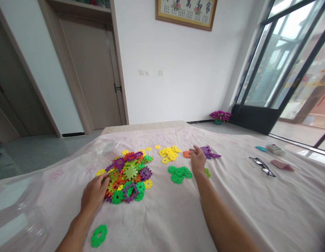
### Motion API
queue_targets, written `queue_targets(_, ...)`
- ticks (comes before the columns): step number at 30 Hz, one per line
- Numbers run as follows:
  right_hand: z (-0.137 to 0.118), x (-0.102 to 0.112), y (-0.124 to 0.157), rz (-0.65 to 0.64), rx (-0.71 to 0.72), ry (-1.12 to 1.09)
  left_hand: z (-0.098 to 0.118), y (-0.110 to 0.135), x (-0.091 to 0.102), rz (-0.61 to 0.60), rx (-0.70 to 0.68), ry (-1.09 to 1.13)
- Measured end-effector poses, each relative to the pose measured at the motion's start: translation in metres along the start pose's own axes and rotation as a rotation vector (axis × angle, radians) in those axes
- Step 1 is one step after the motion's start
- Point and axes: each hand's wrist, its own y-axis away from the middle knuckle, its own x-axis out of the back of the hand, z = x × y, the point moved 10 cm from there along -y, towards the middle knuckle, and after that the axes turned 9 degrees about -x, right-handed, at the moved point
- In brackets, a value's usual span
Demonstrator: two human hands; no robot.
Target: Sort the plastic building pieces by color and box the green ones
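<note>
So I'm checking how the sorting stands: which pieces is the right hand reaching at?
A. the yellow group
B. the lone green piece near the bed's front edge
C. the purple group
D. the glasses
C: the right hand lies at the purple group, beside an orange piece; the yellow group sits apart to its left.

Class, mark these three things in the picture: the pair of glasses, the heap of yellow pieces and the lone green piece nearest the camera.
pair of glasses (262,165), head view, on the dark frame.
heap of yellow pieces (169,154), head view, middle of the heap.
lone green piece (99,235), head view, on its ring.
</note>
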Motion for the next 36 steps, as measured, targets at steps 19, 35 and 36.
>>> queue_targets(19, -0.048, -0.143, 0.159, -0.73, 0.246, 0.309, 0.01, 0.001, 0.008, 0.034, -0.026, -0.006)
queue_targets(35, -0.009, 0.044, -0.012, 0.23, 0.07, 0.404, 0.009, 0.002, 0.007, 0.024, -0.018, -0.03)
queue_targets(36, -0.014, 0.042, -0.009, 0.233, 0.088, 0.402, 0.009, 0.002, 0.007, 0.02, -0.016, -0.026)
